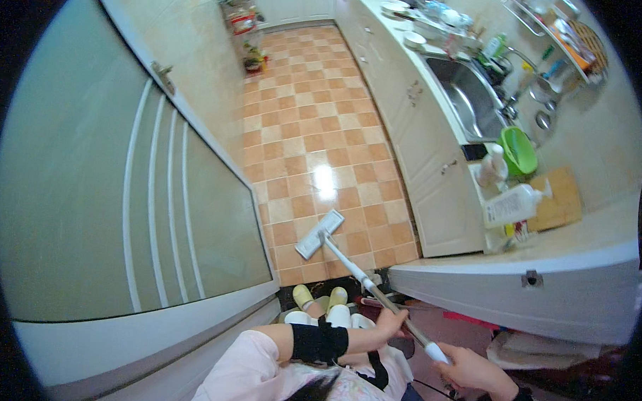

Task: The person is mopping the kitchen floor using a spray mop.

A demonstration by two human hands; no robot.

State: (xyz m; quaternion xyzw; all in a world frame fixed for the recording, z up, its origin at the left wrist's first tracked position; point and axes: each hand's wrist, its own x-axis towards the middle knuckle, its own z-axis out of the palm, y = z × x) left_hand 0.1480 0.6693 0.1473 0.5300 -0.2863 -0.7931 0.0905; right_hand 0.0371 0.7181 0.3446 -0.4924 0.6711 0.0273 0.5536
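A flat mop with a long metal-and-white handle slants from lower right up to its pale rectangular head, which rests on the tiled floor. My left hand wraps around the metal tube partway down. Higher up, my right hand grips the white end of the handle. Dark bands cover part of both forearms. My feet, in yellow-green slippers, are at the dark threshold just behind the mop head.
A frosted glass door stands at the left. Cream cabinets line the right side, with a steel sink, a green basin and pump bottles on the counter. A rack with packages stands along the far left wall.
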